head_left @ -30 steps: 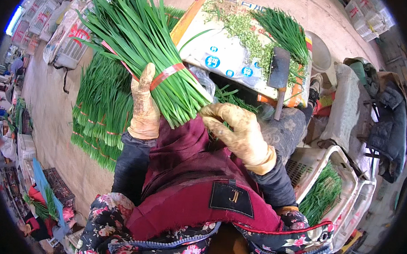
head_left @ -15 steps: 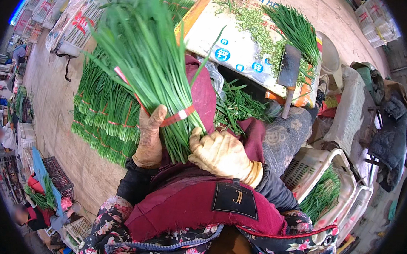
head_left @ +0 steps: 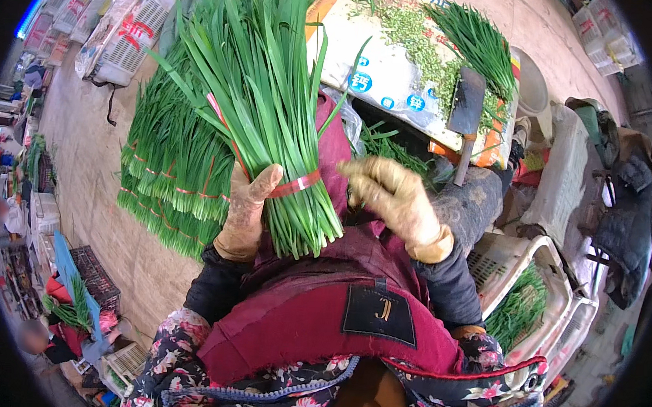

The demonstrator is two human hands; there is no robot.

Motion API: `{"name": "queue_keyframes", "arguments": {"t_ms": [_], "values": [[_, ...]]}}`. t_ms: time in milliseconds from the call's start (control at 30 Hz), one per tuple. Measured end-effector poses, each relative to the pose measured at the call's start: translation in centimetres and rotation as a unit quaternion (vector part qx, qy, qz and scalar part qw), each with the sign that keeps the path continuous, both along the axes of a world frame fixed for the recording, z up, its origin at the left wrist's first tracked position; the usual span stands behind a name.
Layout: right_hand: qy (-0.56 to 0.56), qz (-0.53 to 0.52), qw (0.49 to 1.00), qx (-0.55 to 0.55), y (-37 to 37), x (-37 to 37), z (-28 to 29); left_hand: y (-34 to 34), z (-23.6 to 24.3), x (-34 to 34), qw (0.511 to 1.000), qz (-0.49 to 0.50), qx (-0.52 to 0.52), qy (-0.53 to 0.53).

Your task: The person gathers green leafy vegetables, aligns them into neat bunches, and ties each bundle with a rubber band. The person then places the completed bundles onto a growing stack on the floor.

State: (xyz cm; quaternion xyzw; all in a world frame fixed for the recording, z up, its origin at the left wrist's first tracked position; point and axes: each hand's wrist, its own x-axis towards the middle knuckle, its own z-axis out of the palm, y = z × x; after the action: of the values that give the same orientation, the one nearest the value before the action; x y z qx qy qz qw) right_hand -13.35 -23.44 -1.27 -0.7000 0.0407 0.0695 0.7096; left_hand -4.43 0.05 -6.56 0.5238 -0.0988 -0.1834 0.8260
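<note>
A bunch of garlic chives [head_left: 268, 105] hangs over my lap, leaves pointing away from me and pale cut ends toward me. A red band [head_left: 294, 185] wraps it near the stems, and a second red strip slants along its left side. My left hand [head_left: 248, 207], in a stained tan glove, is closed round the bunch at the band. My right hand [head_left: 396, 200], gloved too, is just right of the stems and apart from them. Its fingers are loosely bent, a little blurred and spread, with nothing visible in them.
Banded chive bundles [head_left: 173, 159] lie in rows on the floor at left. Ahead, a sack-covered surface [head_left: 349, 50] bears trimmings, loose chives [head_left: 478, 46] and a cleaver [head_left: 466, 108] whose handle overhangs my knee. White crates [head_left: 499, 268] with greens stand at right. Another person sits far left.
My right hand has left the stem ends and moved right and away from me, its fingers loosening. The bunch has steadied in my left hand, its cut ends now uncovered.
</note>
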Motion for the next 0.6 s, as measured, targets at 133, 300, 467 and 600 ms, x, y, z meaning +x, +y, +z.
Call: {"name": "queue_keyframes", "arguments": {"t_ms": [133,300,467,600], "values": [[-0.194,0.005,0.975,-0.107,0.3,3.9,1.7,-0.1,1.1,-0.2,0.993,0.011,0.019,0.116],[-0.170,-0.013,0.950,-0.262,3.4,7.6,2.3,-2.8,6.6,-1.7,0.997,-0.005,0.016,0.081],[-0.143,-0.021,0.941,-0.305,5.0,9.1,1.9,-0.6,3.6,-0.9,0.993,-0.045,0.099,0.047],[0.000,0.049,0.997,-0.055,4.7,10.0,2.4,-0.1,3.6,-0.6,0.992,-0.049,0.105,0.054]]}}
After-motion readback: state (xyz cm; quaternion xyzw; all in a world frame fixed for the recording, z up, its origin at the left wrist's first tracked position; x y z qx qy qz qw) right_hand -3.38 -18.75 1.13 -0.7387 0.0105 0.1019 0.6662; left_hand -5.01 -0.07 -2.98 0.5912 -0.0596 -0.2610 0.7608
